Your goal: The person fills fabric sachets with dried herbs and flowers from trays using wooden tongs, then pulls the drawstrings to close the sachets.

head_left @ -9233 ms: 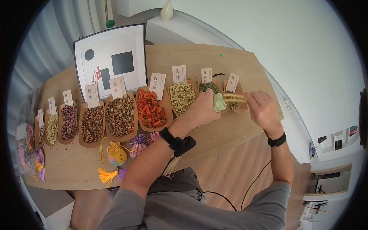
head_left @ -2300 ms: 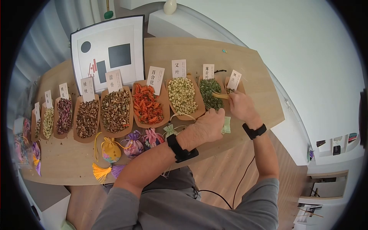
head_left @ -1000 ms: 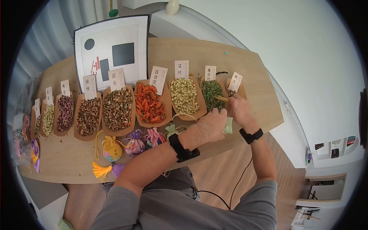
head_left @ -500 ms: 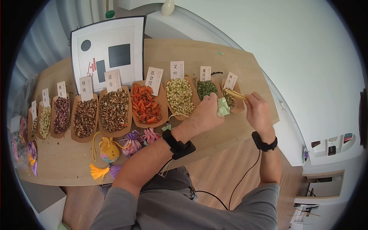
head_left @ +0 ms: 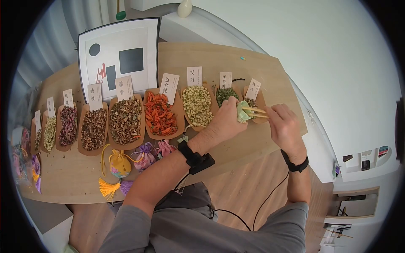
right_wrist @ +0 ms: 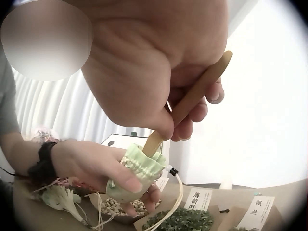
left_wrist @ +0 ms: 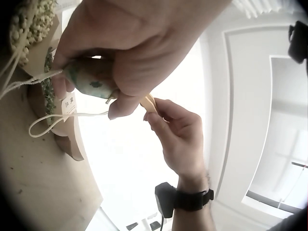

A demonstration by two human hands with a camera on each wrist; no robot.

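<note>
My left hand (head_left: 225, 121) grips a small light green drawstring pouch (right_wrist: 137, 173), its gathered mouth tilted up toward the right hand. My right hand (head_left: 287, 126) pinches wooden tongs (head_left: 257, 112), whose tips reach into the mouth of the pouch in the right wrist view. What the tips hold is hidden inside. Beneath and behind the hands stand the tray of green leaves (head_left: 226, 93) and the rightmost tray (head_left: 260, 98) of dried herb. In the left wrist view a white cord loop (left_wrist: 36, 126) hangs from the pouch.
Several paper trays of dried flowers and herbs with labels, such as the orange one (head_left: 160, 114), run leftward along the table (head_left: 236, 55). A yellow tasselled pouch (head_left: 120, 164) and a purple pouch (head_left: 144, 155) lie in front. A framed picture (head_left: 99, 38) stands behind.
Over the last seconds the right hand dipped the tongs at the rightmost trays, then brought them left into the pouch mouth. The left hand lifted the pouch from lower down and turned it toward the tongs.
</note>
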